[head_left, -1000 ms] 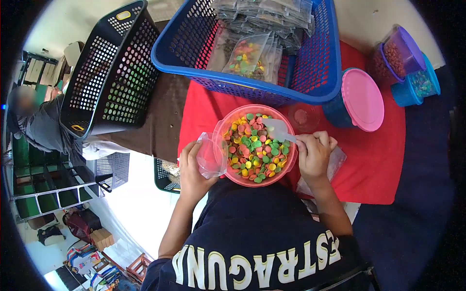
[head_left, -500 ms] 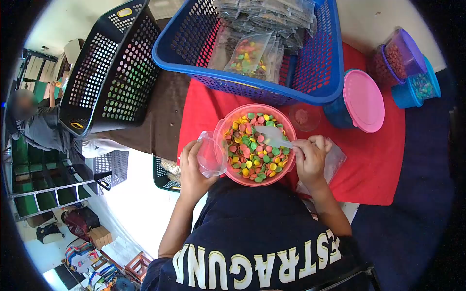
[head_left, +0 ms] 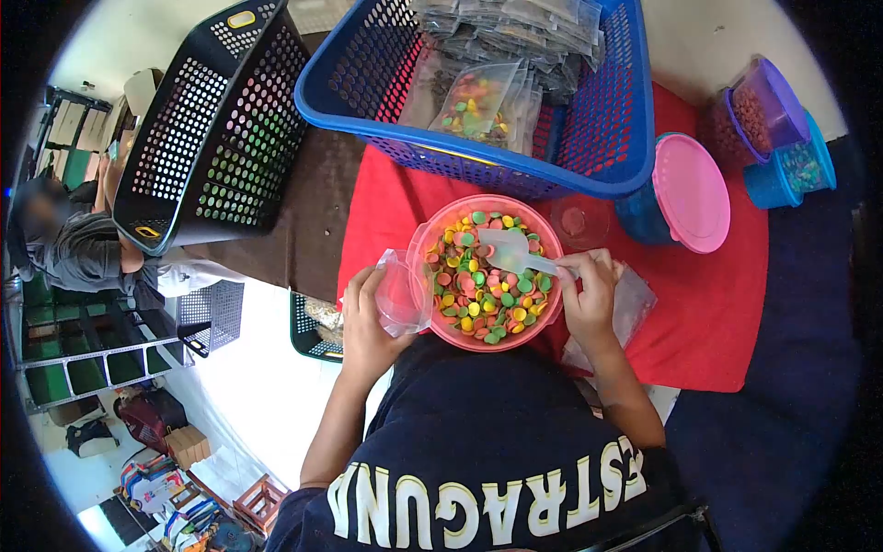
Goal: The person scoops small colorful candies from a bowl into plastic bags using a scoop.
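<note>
A pink bowl (head_left: 421, 241) full of small green, yellow, red and brown disc-shaped pieces (head_left: 487, 299) sits on the red cloth in front of my body. My right hand (head_left: 591, 296) grips the handle of a white plastic scoop (head_left: 508, 250), whose blade rests on the pieces in the upper part of the bowl. At the bowl's left rim, my left hand (head_left: 370, 317) is closed around a clear plastic pouch (head_left: 403, 296), holding its mouth spread wide. No pieces show inside the pouch. More clear pouches (head_left: 635, 305) lie flat beside my right hand.
Beyond the bowl stands a blue basket (head_left: 478, 161) with many filled pouches (head_left: 483, 106). A black basket (head_left: 244, 138) is at its left. Rightward are a pink-lidded tub (head_left: 690, 193), purple container (head_left: 763, 101) and blue container (head_left: 796, 170). Another person (head_left: 78, 248) is at far left.
The scoop has shifted slightly up and left over the pieces with my right hand. My left hand and pouch stay nearly still. The other person's arms have moved.
</note>
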The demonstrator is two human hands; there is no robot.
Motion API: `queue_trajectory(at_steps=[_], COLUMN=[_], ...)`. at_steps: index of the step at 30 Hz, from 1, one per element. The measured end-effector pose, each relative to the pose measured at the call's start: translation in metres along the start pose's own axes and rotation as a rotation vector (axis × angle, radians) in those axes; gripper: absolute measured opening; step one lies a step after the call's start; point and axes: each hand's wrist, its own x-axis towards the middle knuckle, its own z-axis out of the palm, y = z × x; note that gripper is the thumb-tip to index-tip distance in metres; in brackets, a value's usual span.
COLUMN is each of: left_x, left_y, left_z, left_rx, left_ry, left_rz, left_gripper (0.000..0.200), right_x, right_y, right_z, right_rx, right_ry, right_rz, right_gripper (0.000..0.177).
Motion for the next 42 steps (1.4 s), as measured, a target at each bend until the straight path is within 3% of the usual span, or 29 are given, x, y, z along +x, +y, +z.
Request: queue_trajectory(at_steps=[3, 11, 24, 32, 42], left_x=[0.001, 0.000, 0.001, -0.001, 0.001], left_y=[0.003, 0.002, 0.000, -0.004, 0.000], left_z=[-0.002, 0.000, 0.001, 0.003, 0.003], left_rx=[-0.006, -0.011, -0.010, -0.035, -0.036], left_ry=[-0.006, 0.036, 0.026, 0.024, 0.021], left_rz=[-0.002, 0.028, 0.031, 0.013, 0.009], left_gripper=[0.096, 0.098, 0.101, 0.101, 0.098], right_x=[0.000, 0.003, -0.002, -0.009, -0.009], right_y=[0.003, -0.011, -0.012, -0.007, -0.007], right_z=[-0.001, -0.027, -0.001, 0.006, -0.008], right_rx=[0.014, -0.298, -0.200, -0.061, -0.161], right_ry=[0.024, 0.130, 0.075, -0.016, -0.018], right_rz=[0.005, -0.197, -0.237, -0.157, -0.230], right_gripper=[0.011, 0.016, 0.017, 0.014, 0.014])
